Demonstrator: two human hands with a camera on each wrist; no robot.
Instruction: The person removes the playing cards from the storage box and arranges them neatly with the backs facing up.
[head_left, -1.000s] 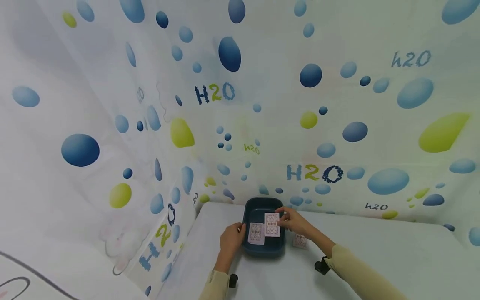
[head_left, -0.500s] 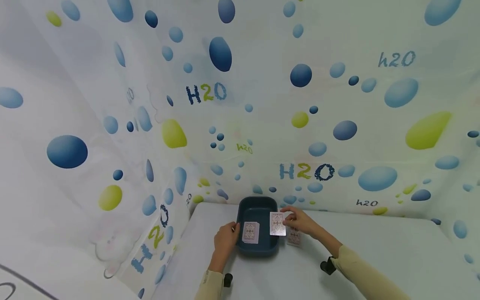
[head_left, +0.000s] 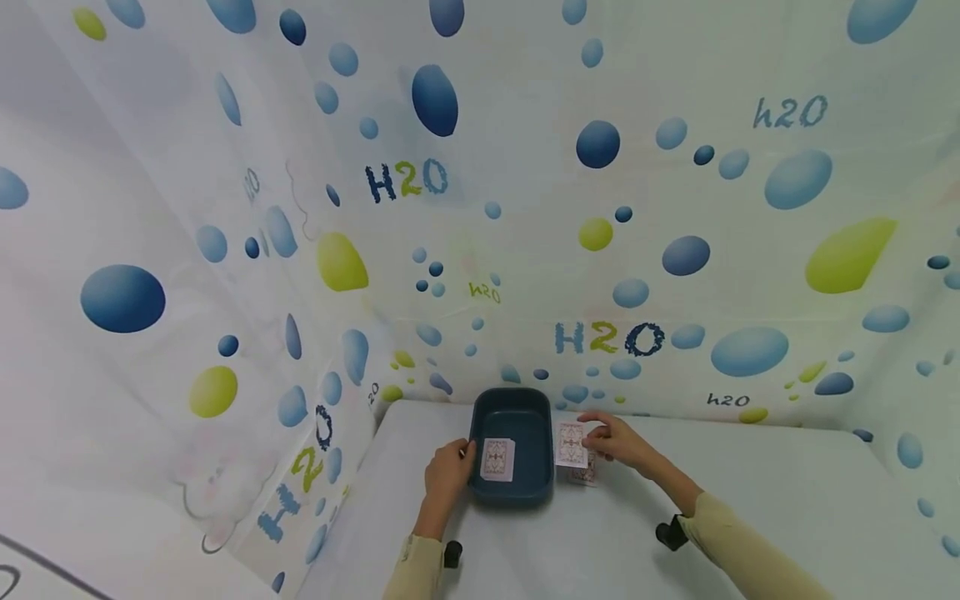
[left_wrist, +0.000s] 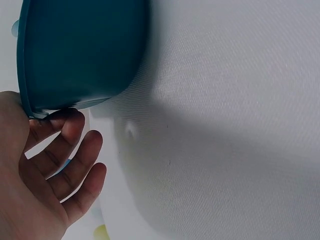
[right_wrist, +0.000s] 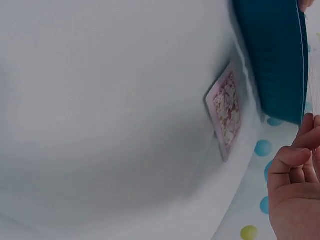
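A dark teal rectangular tray [head_left: 533,454] stands on the table, with patterned playing cards [head_left: 497,460] lying face down at its left. My left hand [head_left: 447,476] grips the tray's left rim; in the left wrist view the fingers [left_wrist: 75,125] curl in beneath that rim, the thumb hidden. Just outside the tray's right side, my right hand [head_left: 619,442] pinches a playing card [head_left: 570,444], its patterned back facing up. More cards [head_left: 583,478] lie on the table, partly covered by the held card in the head view; the right wrist view shows this small stack [right_wrist: 227,112] beside the tray wall.
The white table [head_left: 675,508] runs back to a white curtain [head_left: 510,250] printed with blue and green drops and H2O lettering. The curtain also hangs along the left side. A dark wrist camera [head_left: 671,535] sits at the right cuff.
My right hand has carried the held card rightward, from over the tray to outside its right rim, above the cards on the table. The left hand has stayed on the rim.
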